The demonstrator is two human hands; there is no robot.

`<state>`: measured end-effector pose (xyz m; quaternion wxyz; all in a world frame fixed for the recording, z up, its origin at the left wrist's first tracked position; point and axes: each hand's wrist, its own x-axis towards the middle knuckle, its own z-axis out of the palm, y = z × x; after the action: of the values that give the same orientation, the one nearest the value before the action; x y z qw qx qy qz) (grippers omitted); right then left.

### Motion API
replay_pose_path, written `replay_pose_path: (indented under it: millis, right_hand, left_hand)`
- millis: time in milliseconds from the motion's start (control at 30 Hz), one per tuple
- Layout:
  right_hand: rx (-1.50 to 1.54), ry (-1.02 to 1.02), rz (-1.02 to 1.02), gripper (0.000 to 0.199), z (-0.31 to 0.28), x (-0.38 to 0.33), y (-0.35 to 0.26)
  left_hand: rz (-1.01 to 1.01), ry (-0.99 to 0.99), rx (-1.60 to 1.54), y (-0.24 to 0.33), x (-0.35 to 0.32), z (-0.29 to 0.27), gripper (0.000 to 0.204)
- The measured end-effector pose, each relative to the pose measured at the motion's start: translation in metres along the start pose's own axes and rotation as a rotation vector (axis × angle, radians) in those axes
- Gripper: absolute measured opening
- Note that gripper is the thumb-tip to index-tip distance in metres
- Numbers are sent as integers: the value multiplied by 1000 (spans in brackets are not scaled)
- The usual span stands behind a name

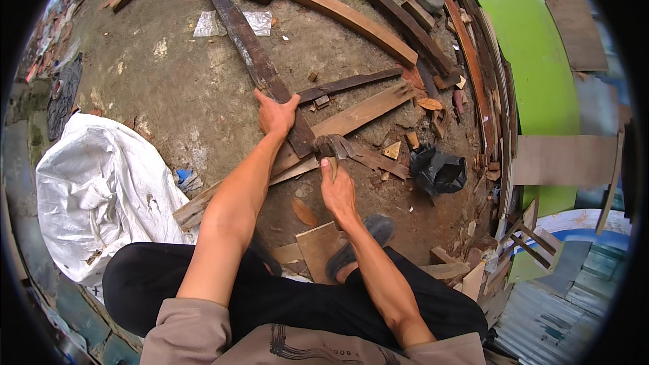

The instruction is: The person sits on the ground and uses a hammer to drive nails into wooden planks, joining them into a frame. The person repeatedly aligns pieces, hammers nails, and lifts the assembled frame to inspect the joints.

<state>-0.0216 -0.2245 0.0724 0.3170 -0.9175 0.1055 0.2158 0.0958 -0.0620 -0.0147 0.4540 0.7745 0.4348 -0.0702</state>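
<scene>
Hammer [332,146] sits at centre frame, its handle clamped in the right hand [337,192], its claw head against the lighter plank [351,119] where that crosses the dark plank [251,51]. The left hand [276,114] presses flat, fingers spread, on the dark plank just above the crossing. Both boards look stiff, weathered and rough, likely heavy enough to need pinning, with splinters probable; the clean mid-span faces appear the safest hold. The hammer looks head-heavy, best gripped low on the handle.

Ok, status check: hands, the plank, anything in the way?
Left hand pressing down on dark plank. Right hand gripping claw hammer, head at the plank crossing. Wood scraps and black bag close by.
</scene>
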Motion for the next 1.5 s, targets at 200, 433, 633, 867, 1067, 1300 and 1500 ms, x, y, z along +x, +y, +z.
replay_pose_path:
  millis: [200,433,633,867,1067,1300,1500]
  right_hand:
    - [93,55,-58,63,-12,-8,1]
    - [91,125,-172,55,-32,0,-24]
    - [474,365,-695,42,-4,4,29]
    - [47,18,-30,65,-12,-7,1]
    - [12,63,-96,67,0,5,14]
    - [547,177,-398,59,-37,-7,-29]
    - [-69,-28,22,66,5,4,7]
  left_hand:
    - [-11,5,-9,2,2,-1,118]
    - [-16,-2,-24,-1,4,-3,119]
    - [27,39,-6,-3,5,9,120]
    - [-5,2,6,1,1,0,120]
    - [14,16,-24,-1,4,5,120]
    - [-8,-7,-27,2,2,0,121]
    - [-22,-28,-19,5,-2,1,120]
